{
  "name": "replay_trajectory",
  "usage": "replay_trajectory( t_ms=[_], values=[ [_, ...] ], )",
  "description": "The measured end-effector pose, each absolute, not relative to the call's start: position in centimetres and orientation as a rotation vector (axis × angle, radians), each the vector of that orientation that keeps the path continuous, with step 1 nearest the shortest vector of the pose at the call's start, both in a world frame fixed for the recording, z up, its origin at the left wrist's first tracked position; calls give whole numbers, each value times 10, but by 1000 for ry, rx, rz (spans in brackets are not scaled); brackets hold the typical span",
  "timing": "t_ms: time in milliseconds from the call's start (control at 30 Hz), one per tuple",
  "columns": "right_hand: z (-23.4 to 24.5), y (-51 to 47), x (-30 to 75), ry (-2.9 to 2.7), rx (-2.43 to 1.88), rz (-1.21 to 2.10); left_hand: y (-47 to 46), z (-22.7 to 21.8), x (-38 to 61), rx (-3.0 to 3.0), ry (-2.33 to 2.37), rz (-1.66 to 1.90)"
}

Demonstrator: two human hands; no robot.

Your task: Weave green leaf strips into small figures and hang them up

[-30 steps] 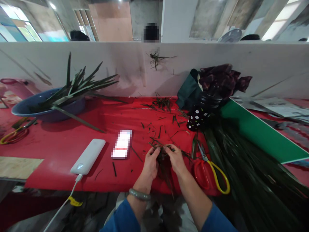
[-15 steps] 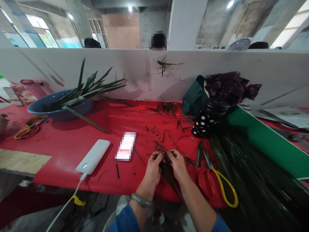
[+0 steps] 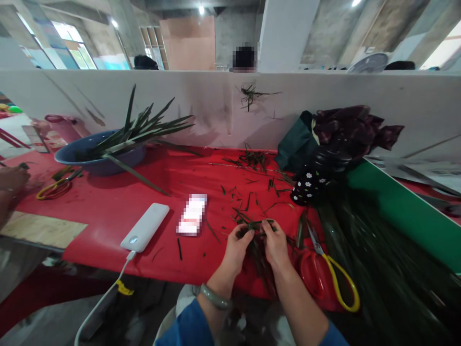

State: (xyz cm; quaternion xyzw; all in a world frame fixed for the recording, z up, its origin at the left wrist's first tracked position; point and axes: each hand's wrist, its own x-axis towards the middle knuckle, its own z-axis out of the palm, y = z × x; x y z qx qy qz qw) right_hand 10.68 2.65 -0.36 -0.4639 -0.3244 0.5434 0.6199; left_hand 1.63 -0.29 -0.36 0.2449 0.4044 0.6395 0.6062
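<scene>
Both of my hands are closed on a bundle of dark green leaf strips (image 3: 258, 254) above the front of the red-covered table (image 3: 201, 180). My left hand (image 3: 238, 245) pinches the strips between thumb and fingers. Close by on its right, my right hand (image 3: 275, 240) grips the same strips near their top. Long ends of the bundle hang down between my wrists. Small cut leaf bits (image 3: 248, 202) lie scattered just beyond my fingers. To the right of my right hand rest scissors (image 3: 342, 278) with red and yellow handles, blades pointing away. Fingertip detail is too small to make out.
A blue basin (image 3: 86, 154) of long leaves stands at the back left. Nearer lie a white power bank (image 3: 146, 228) with a cable and a lit phone (image 3: 192, 215). Long dark leaves (image 3: 389, 250) cover the right side. Another person's hand (image 3: 14, 178) is at the far left.
The view has shifted slightly, so most things sit further right. My hands still hold the strips, their fingers slightly repositioned. More of the other person's hand shows at the left.
</scene>
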Motion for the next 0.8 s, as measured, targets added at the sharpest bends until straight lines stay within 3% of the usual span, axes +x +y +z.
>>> replay_trajectory(
  t_ms=[633,800],
  values=[
    [-10,30,105,-651,-993,1276,-1,-4,12,359,848,1375],
    [44,31,123,-770,-934,983,0,-4,11,386,885,1376]
  ],
)
